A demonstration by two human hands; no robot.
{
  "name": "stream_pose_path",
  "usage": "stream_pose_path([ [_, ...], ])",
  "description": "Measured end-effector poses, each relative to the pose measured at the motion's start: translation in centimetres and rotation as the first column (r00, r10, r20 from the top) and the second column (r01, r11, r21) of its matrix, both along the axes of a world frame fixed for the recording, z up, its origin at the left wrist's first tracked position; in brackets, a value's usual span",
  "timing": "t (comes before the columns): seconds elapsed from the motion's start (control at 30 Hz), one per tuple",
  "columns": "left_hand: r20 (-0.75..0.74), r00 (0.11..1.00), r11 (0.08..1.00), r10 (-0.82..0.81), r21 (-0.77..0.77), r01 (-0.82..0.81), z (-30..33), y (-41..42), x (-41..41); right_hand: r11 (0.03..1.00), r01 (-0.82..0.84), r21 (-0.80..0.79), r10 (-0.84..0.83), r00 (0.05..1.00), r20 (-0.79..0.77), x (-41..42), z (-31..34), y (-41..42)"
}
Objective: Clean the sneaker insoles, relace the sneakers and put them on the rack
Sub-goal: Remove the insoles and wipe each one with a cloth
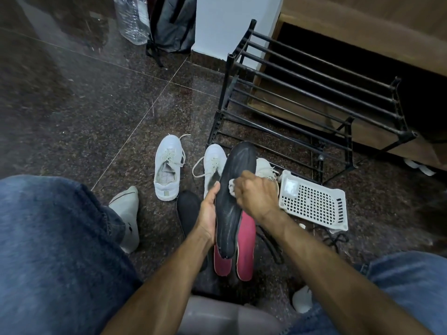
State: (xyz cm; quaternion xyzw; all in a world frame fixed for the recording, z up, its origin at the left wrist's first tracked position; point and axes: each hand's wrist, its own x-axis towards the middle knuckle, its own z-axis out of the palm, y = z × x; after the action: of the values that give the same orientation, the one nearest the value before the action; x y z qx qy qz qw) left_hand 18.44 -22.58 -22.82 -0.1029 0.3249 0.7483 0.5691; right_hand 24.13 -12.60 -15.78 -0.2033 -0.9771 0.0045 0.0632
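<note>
My left hand [208,215] grips a long black insole [238,180] by its left edge and holds it up above the floor. My right hand [254,194] pinches a small white wipe [231,186] and presses it on the middle of that insole. Below lie two red insoles [246,247] and another black insole [188,213]. One white sneaker [168,165] stands on the floor to the left. A second white sneaker [212,158] shows behind the held insole. The black shoe rack [302,97] stands at the right.
A white perforated plastic tray [314,204] lies on the floor right of my hands, and black laces [336,239] lie by it. My socked foot [128,213] and jeans-clad knees flank the work. A plastic bottle [131,18] and grey bag [173,22] stand at the back.
</note>
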Motion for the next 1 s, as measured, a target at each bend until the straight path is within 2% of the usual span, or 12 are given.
stream_pose_path([
  [0.17, -0.029, 1.0, 0.999, -0.004, -0.038, 0.003, -1.0, -0.2, -0.9, 0.965, -0.2, -0.169, 0.213, 0.975, 0.061, 3.9, -1.6, -4.1],
  [0.27, -0.004, 1.0, 0.999, 0.021, -0.031, -0.021, -1.0, -0.1, -0.7, 0.962, -0.252, -0.103, 0.263, 0.959, 0.109, 3.5, -1.0, -3.5],
  [0.37, 0.021, 0.999, 0.999, 0.041, -0.009, -0.041, -0.5, 0.1, 0.2, 0.987, -0.161, -0.016, 0.161, 0.979, 0.123, 1.2, 0.5, -2.0],
  [0.43, 0.007, 1.0, 0.999, 0.03, -0.009, -0.03, -0.4, 0.1, 0.5, 0.999, -0.038, -0.02, 0.041, 0.987, 0.154, 0.0, 1.1, -1.2],
  [0.5, 0.002, 0.999, 0.999, 0.032, 0.004, -0.032, 0.0, 0.0, 0.2, 0.998, 0.009, -0.061, -0.001, 0.991, 0.131, -0.1, 1.0, -1.4],
  [0.63, -0.034, 0.997, 0.996, 0.074, -0.039, -0.075, -0.5, -0.4, -1.4, 0.959, -0.16, -0.235, 0.192, 0.975, 0.116, 2.5, 0.1, -4.9],
  [0.77, -0.011, 0.998, 0.996, 0.057, -0.063, -0.057, -1.4, -0.6, -1.6, 0.933, -0.198, -0.3, 0.266, 0.942, 0.206, 4.2, -0.5, -5.0],
  [0.9, 0.0, 0.998, 0.996, 0.067, -0.05, -0.067, -1.1, -0.4, -0.9, 0.944, -0.241, -0.226, 0.294, 0.924, 0.243, 3.2, -0.1, -3.7],
  [1.0, 0.015, 0.997, 0.997, 0.072, -0.039, -0.072, -0.3, -0.2, -0.4, 0.977, -0.132, -0.17, 0.167, 0.962, 0.214, 1.3, 0.7, -2.5],
])
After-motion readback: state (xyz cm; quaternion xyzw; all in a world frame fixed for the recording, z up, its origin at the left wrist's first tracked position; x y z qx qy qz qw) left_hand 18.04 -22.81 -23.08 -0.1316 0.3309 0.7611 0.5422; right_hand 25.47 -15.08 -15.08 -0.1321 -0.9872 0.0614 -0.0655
